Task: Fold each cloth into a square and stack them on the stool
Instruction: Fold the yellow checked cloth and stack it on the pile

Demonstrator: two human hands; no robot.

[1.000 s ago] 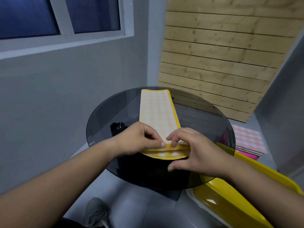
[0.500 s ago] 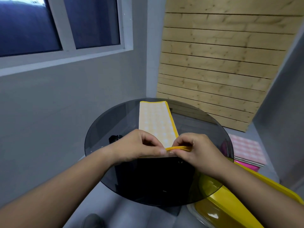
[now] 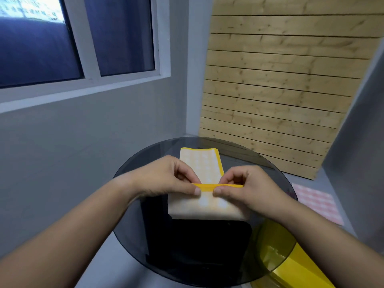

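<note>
A yellow cloth (image 3: 202, 163) with pale dots and a yellow border lies as a long strip on the round dark glass table (image 3: 145, 235). Its near end is lifted and turned over toward the far end, showing a pale underside (image 3: 204, 210). My left hand (image 3: 166, 177) pinches the lifted yellow edge on the left. My right hand (image 3: 243, 188) pinches the same edge on the right, thumbs nearly touching. A pink checked cloth (image 3: 318, 202) lies folded to the right, beyond the table; what it rests on is hidden.
A yellow plastic seat (image 3: 299, 265) sits low at the right, partly under the glass. A wooden slat panel (image 3: 280, 90) leans at the back. A grey wall with a window (image 3: 83, 48) is on the left. The table's dark base shows through the glass.
Both hands have lifted the cloth's near end off the table and carried it up and away from me, so the pale underside now shows. The camera has tilted upward.
</note>
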